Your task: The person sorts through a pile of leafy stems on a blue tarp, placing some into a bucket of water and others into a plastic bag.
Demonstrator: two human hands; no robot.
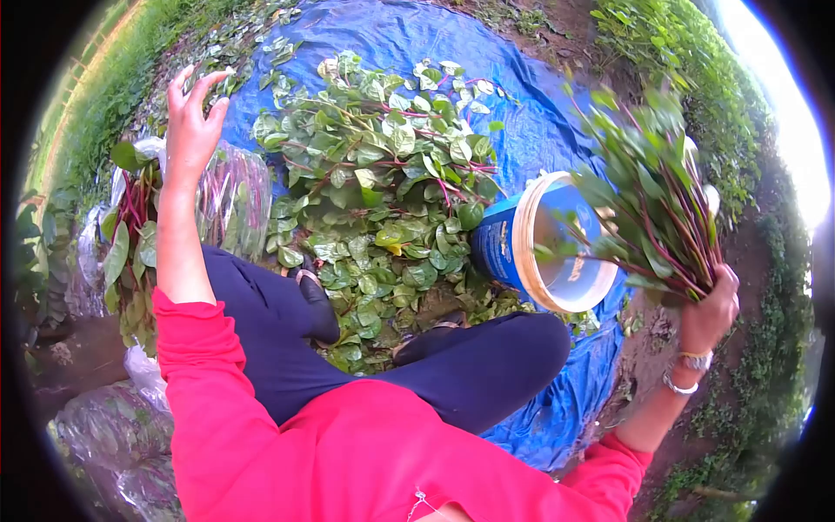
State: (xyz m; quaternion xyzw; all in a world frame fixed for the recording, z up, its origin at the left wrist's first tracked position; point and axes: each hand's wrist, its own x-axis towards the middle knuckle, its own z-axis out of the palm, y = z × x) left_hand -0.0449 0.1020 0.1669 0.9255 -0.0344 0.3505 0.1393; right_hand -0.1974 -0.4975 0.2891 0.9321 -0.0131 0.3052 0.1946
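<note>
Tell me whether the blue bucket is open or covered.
Open: no lid covers the blue bucket; its inner wall shows inside the pale rim.

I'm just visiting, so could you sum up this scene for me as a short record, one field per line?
Setting: outdoors, greenery around a blue tarp on the ground
Left hand: raised, fingers parted, holding nothing visible
Right hand: gripping a bunch of leafy stems by the stem ends
Loose pile: leaves with reddish stems, in front of the person
Container: blue bucket with a pale rim, right of the pile; upright or tilted, hard to tell
At left: leaves in clear plastic
</note>
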